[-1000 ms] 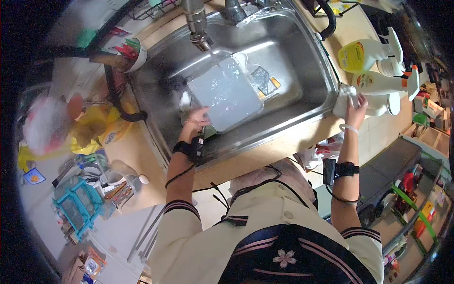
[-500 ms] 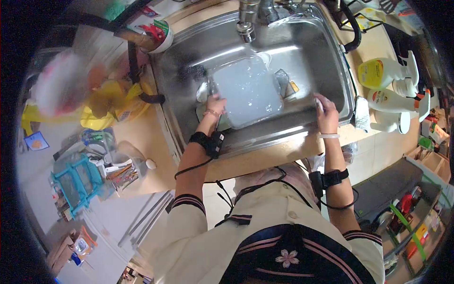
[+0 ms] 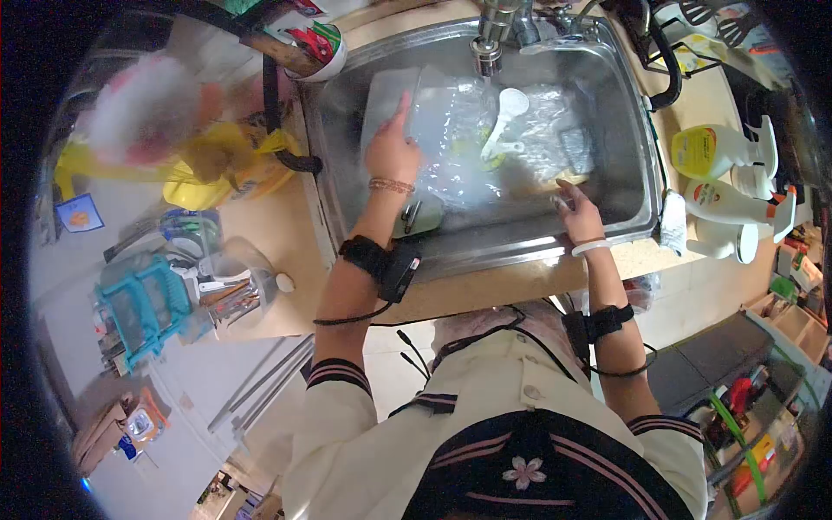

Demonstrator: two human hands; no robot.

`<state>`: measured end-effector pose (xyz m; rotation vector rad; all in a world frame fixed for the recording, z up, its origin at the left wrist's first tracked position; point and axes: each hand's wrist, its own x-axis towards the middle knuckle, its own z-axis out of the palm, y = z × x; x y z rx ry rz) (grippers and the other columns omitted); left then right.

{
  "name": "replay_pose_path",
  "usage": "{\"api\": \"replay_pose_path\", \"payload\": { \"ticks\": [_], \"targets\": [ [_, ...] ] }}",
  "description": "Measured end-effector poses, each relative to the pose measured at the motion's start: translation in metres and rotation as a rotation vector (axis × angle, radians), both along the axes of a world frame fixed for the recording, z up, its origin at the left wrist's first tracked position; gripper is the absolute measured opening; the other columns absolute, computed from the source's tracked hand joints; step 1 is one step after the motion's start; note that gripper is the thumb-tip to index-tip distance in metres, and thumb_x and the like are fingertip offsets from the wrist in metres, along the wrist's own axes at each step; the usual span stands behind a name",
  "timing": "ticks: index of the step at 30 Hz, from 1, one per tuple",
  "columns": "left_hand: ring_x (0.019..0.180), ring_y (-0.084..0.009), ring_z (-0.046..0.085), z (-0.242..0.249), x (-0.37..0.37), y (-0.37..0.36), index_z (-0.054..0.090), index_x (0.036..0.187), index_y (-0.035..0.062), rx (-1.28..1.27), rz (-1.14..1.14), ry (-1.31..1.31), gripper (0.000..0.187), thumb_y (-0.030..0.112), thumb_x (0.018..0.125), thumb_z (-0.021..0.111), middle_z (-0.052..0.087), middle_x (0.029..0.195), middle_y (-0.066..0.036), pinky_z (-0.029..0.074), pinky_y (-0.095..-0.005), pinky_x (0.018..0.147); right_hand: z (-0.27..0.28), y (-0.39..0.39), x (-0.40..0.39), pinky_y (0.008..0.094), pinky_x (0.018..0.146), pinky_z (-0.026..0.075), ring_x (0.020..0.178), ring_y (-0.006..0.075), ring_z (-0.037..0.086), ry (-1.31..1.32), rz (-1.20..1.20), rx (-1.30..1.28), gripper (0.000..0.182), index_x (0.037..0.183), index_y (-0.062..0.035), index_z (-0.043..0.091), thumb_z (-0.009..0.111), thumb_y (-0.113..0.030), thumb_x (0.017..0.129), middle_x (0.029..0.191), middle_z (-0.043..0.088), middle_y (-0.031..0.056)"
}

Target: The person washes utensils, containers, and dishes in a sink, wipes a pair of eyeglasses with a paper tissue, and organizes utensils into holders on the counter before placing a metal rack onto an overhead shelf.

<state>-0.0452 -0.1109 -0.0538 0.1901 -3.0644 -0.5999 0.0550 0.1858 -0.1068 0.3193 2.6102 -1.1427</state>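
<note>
In the sink [image 3: 620, 195], a translucent white container [image 3: 378, 108] stands tilted on its left side, with water spread to its right. My left hand [image 3: 394, 156] grips the container, its index finger stretched along the surface. White spoons [image 3: 513, 104], one large and one small, lie in the middle of the wet area, with something yellow-green beneath them. Clear, crinkled plastic [image 3: 555, 117] lies to their right. Near the front right of the basin, my right hand [image 3: 576, 212] has its fingers apart and holds nothing visible, close to a yellowish item [image 3: 559, 184].
A metal faucet [image 3: 487, 59] hangs over the back of the sink. Spray bottles [image 3: 711, 152] and a white cloth [image 3: 673, 223] are on the right counter. A teal rack [image 3: 143, 303], utensils [image 3: 232, 290] and yellow bags [image 3: 204, 178] are at left.
The container has tipped up toward the left, and spoons and plastic now show in the water. My left hand has moved up; my right hand has shifted slightly left and down.
</note>
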Motion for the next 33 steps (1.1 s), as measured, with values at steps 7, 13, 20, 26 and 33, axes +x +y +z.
{"api": "replay_pose_path", "payload": {
  "ticks": [7,13,20,26,33],
  "targets": [
    [0.054,-0.0217,0.050,0.041,0.014,-0.014,0.040,0.124,0.0353,-0.347,-0.207,0.383,0.068,-0.001,0.067,0.048,0.044,0.062,-0.002,0.043,-0.0357,0.047,-0.017,-0.025,-0.014,0.0324,0.078,0.044,0.090,0.0280,0.057,0.050,0.007,-0.178,0.036,0.112,-0.0105,0.052,0.057,-0.019,0.078,0.099,0.059,0.0153],
    [0.049,-0.0184,0.044,0.039,0.040,-0.038,0.043,0.122,0.0362,-0.332,-0.306,0.493,0.066,0.001,0.067,0.049,0.036,0.057,-0.002,0.039,-0.0321,0.042,-0.022,-0.091,-0.093,0.0313,0.082,0.045,0.096,0.0252,0.054,-0.353,-0.373,-1.400,0.035,0.116,0.0016,0.043,0.049,-0.014,0.085,0.108,0.052,0.0159],
    [0.050,-0.0156,0.043,0.042,0.067,-0.056,0.050,0.118,0.0324,-0.346,-0.236,0.589,0.060,0.003,0.065,0.052,0.034,0.056,0.000,0.037,-0.0296,0.040,-0.012,-0.144,-0.141,0.0352,0.085,0.046,0.098,0.0270,0.054,-0.386,-0.468,-1.670,0.030,0.108,0.0015,0.047,0.051,-0.016,0.084,0.103,0.055,0.0156],
    [0.046,-0.0129,0.039,0.041,0.075,-0.058,0.053,0.115,0.0307,-0.378,-0.205,0.613,0.059,0.003,0.062,0.054,0.030,0.054,0.002,0.036,-0.0268,0.039,0.006,-0.145,-0.161,0.0237,0.040,0.026,0.043,0.0109,0.033,-0.458,-0.334,-1.592,0.016,0.077,-0.0080,0.051,0.054,-0.023,0.084,0.049,0.036,-0.0029],
    [0.045,-0.0133,0.038,0.031,0.068,-0.061,0.054,0.115,0.0285,-0.353,-0.148,0.642,0.057,0.003,0.064,0.055,0.029,0.054,0.001,0.036,-0.0273,0.039,0.059,-0.147,-0.157,0.0268,0.053,0.047,0.061,0.0178,0.057,-0.091,-0.141,-1.365,0.016,0.079,-0.0030,0.050,0.052,-0.018,0.084,0.058,0.053,0.0053]
  ]
}}
